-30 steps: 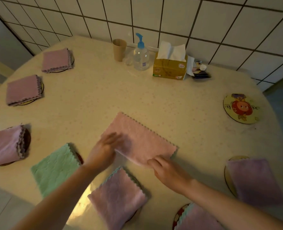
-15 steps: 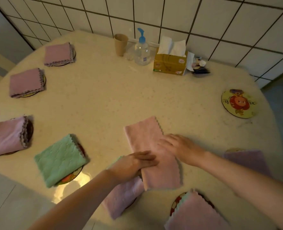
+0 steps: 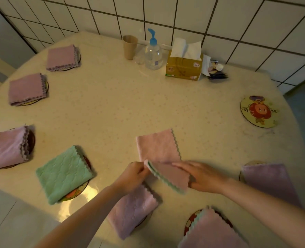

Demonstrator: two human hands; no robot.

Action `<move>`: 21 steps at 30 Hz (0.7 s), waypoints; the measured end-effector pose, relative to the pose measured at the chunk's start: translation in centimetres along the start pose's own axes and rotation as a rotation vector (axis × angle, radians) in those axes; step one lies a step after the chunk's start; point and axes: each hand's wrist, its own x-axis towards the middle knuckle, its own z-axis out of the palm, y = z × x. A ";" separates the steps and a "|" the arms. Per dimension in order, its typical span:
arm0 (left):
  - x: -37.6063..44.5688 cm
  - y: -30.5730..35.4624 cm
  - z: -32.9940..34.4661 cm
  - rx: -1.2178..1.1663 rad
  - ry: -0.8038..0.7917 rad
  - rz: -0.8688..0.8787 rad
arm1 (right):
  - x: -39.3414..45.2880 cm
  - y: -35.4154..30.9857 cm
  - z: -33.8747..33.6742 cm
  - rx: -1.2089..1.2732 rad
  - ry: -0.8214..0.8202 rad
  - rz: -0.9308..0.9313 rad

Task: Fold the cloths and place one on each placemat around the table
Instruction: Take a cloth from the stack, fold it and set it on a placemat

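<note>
Mid-fold, lower centre of frame. My left hand (image 3: 133,173) pinches the near edge of the pink cloth (image 3: 159,149) and lifts it; my right hand (image 3: 201,176) lies on the raised flap, fingers straight, thumb apparently tucked under. Next: carry that edge over to the far edge, press flat, then move it to the bare cartoon placemat (image 3: 259,110) at right.
</note>
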 end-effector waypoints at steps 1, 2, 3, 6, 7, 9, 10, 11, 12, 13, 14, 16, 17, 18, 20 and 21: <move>0.4 0.5 -0.2 -0.111 0.055 -0.078 | 0.7 -0.6 -0.6 0.183 0.045 0.101; 0.8 1.0 -0.6 -0.232 0.105 -0.132 | 1.7 -1.2 -1.0 0.353 0.144 0.161; 1.3 1.2 -0.8 -0.341 0.155 -0.180 | 2.7 -1.4 -1.2 0.468 0.271 0.203; 2.6 1.5 -1.2 -0.487 0.237 -0.348 | 5.7 -1.1 -1.3 0.577 0.401 0.349; 2.8 1.5 -1.2 -0.506 0.245 -0.391 | 6.4 -1.1 -1.3 0.591 0.361 0.404; 3.1 1.1 -1.1 -0.543 0.246 -0.429 | 7.5 -0.9 -1.5 0.594 0.298 0.488; 3.2 1.1 -1.1 -0.548 0.244 -0.433 | 7.8 -0.9 -1.6 0.598 0.286 0.515; 3.3 1.0 -1.1 -0.553 0.244 -0.434 | 8.1 -0.8 -1.7 0.600 0.281 0.532; 3.4 1.0 -1.1 -0.552 0.244 -0.431 | 8.3 -0.8 -1.8 0.597 0.277 0.540; 3.4 1.0 -1.1 -0.548 0.245 -0.424 | 8.5 -0.8 -1.8 0.587 0.276 0.546; 3.3 1.1 -1.1 -0.537 0.244 -0.411 | 8.6 -0.8 -1.7 0.575 0.281 0.546; 3.2 1.2 -1.2 -0.499 0.243 -0.367 | 8.7 -0.8 -1.4 0.543 0.307 0.531; 3.1 1.3 -1.3 -0.471 0.242 -0.345 | 8.5 -0.7 -1.2 0.540 0.318 0.524; 3.1 1.3 -1.3 -0.450 0.243 -0.329 | 8.3 -0.7 -1.0 0.554 0.327 0.520; 3.2 1.1 -1.3 -0.416 0.262 -0.299 | 7.8 -0.7 -0.7 0.584 0.339 0.520; 3.3 1.0 -1.2 -0.396 0.275 -0.288 | 7.7 -0.7 -0.5 0.582 0.343 0.524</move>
